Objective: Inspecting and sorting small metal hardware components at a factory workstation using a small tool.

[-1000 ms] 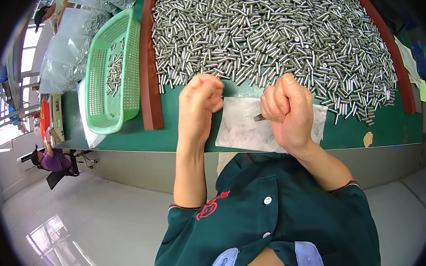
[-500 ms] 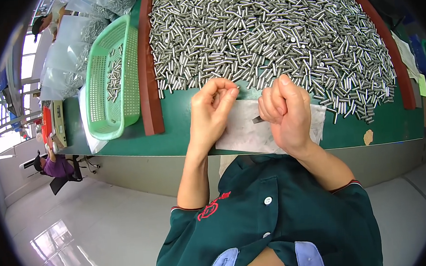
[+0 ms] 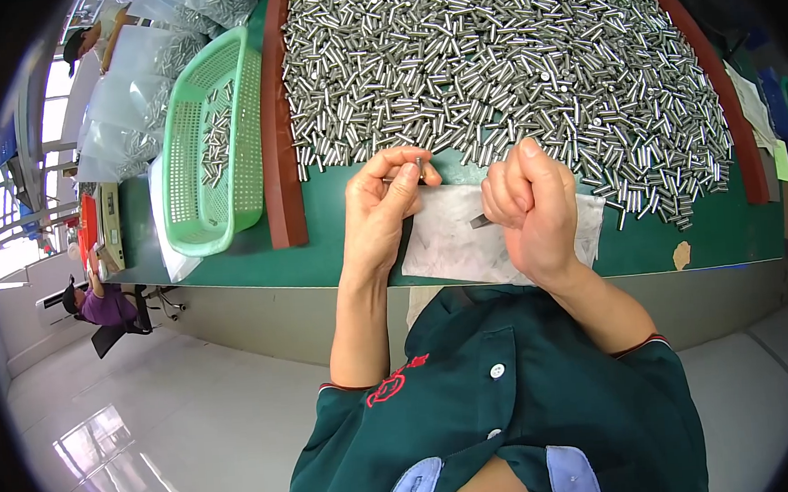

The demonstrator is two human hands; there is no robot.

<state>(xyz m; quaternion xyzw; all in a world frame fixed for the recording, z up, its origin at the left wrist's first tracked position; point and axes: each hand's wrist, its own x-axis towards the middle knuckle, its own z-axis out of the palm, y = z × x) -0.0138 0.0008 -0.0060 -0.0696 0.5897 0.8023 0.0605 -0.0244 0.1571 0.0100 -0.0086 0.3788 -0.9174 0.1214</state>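
- L hand (image 3: 380, 202) out front, thumb + fingers clamped on a small metal pin (image 3: 420, 169), its length running up-down in view.
- That pin's above the cloth's upper-L corner, just short of the pile's near edge.
- R hand (image 3: 536, 206) just beside, fingers curled tight around a dark flat piece (image 3: 480, 222), one end poking out toward L; rest hidden in the fist.
- Hands apart, white cloth (image 3: 457, 247) under & between, smudged grey.
- Beyond: big pile of pins (image 3: 491, 69) on green tabletop (image 3: 328, 227), betw. L rail (image 3: 282, 163) & R rail (image 3: 719, 100), both red-brown.
- Far L: green basket (image 3: 247, 178), some pins inside; clear bags (image 3: 128, 109) next to it.
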